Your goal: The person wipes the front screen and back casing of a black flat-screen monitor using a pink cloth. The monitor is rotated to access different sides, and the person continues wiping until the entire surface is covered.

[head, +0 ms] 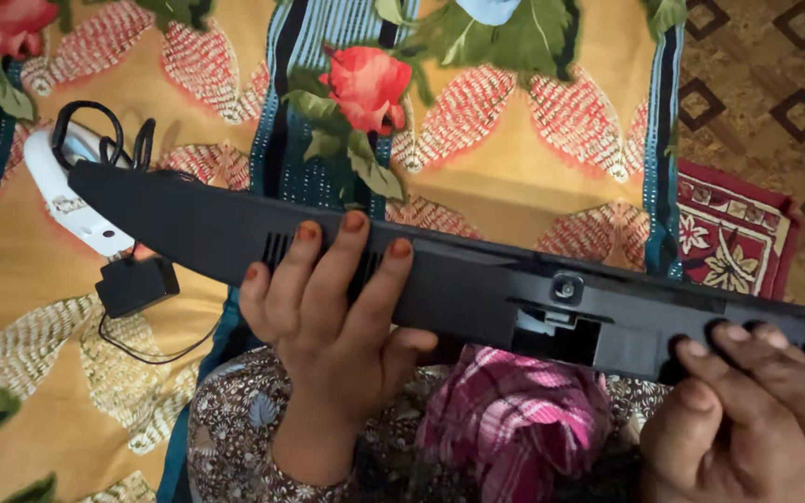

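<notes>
Both hands grip the long black plastic panel from below. The left hand has fingers curled over its vented middle, while the right hand clamps the end that runs out of frame, so that tip is hidden. Beyond the panel's far end lie a white curved plastic device and a small black adapter block on the yellow floral cloth.
</notes>
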